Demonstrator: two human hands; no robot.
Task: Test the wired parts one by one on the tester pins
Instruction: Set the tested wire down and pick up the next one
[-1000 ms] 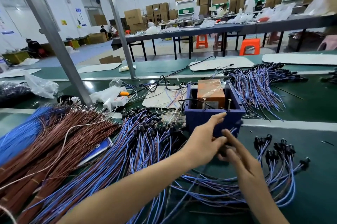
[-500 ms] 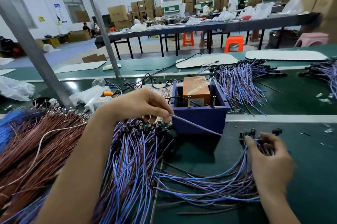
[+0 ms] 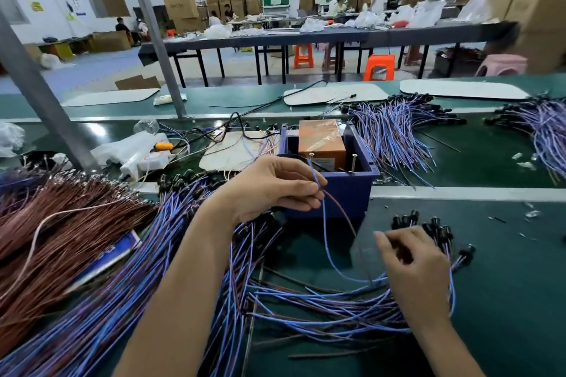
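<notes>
right hand (image 3: 416,266) blurred, brown wires (image 3: 61,223) cropped

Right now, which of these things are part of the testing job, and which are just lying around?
In use: left hand pinching blue wire; tester box; pins; right hand over wired parts.

Lying about: brown wires; plastic bag; white mat.

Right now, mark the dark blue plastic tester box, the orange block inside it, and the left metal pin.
dark blue plastic tester box (image 3: 343,192): head view, front wall.
orange block (image 3: 320,139): head view, top face.
left metal pin (image 3: 311,155): head view, pin tip.
</notes>
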